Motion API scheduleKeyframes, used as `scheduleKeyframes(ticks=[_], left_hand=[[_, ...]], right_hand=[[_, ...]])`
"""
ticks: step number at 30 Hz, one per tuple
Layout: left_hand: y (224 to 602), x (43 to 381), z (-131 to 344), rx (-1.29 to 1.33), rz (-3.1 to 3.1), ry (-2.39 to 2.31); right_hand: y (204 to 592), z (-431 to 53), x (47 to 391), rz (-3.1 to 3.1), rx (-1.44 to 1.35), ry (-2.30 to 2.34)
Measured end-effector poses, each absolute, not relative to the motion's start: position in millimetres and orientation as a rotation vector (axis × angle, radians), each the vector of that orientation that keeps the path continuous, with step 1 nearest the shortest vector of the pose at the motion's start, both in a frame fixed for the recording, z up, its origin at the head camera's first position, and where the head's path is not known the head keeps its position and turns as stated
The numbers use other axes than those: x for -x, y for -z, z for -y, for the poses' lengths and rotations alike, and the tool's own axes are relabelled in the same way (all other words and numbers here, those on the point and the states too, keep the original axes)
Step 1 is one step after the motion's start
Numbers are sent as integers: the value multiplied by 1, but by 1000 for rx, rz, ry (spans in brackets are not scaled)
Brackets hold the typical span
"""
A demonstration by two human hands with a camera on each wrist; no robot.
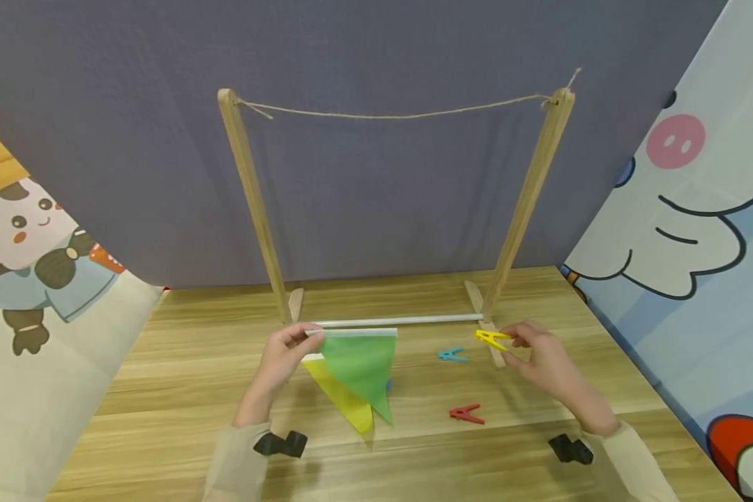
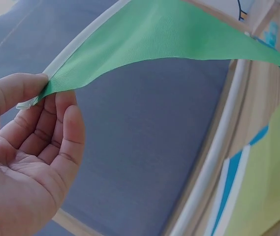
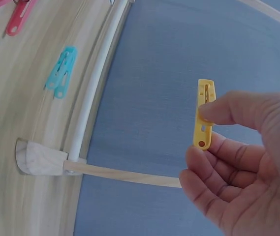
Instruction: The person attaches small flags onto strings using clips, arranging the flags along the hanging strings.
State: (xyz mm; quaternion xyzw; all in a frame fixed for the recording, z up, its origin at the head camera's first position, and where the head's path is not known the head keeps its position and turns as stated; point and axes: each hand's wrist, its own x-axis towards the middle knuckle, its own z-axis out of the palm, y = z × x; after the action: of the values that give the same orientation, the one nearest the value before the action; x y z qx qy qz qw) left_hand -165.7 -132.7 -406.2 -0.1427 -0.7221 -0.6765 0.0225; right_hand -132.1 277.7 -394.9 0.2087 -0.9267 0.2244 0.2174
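At the head view's lower centre the left hand (image 1: 281, 359) pinches a green flag (image 1: 364, 357), gripped at left in the left wrist view, and right of centre in the right wrist view the right hand (image 3: 260, 174) pinches a yellow clothespin (image 3: 202, 135).

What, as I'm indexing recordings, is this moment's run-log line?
left hand: pinches green flag; right hand: holds yellow clothespin; red clothespin, blue clothespin: on table
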Motion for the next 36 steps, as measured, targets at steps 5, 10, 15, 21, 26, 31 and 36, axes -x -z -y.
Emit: scheduleKeyframes(ticks=[5,10,15,21,26,31,36], left_hand=[[399,167,130,539,2186,2079],[392,167,128,568,2141,2091],[386,166,128,550,2098,2117],[383,166,131,587,2056,2127],[378,165,133,582,2034,2113],[373,164,133,563,1999,2122],[367,164,132,567,1958,2134]], right_hand=[[390,-280,132,2580,-560,-624],[385,-281,132,2579,-564,-638],[383,-281,132,2568,-582,-627],[383,-281,131,2577,-575,-619],[382,-281,130,2588,-572,-624],[379,-281,130,2598,-561,-635],[376,-281,131,2586,-574,-634]])
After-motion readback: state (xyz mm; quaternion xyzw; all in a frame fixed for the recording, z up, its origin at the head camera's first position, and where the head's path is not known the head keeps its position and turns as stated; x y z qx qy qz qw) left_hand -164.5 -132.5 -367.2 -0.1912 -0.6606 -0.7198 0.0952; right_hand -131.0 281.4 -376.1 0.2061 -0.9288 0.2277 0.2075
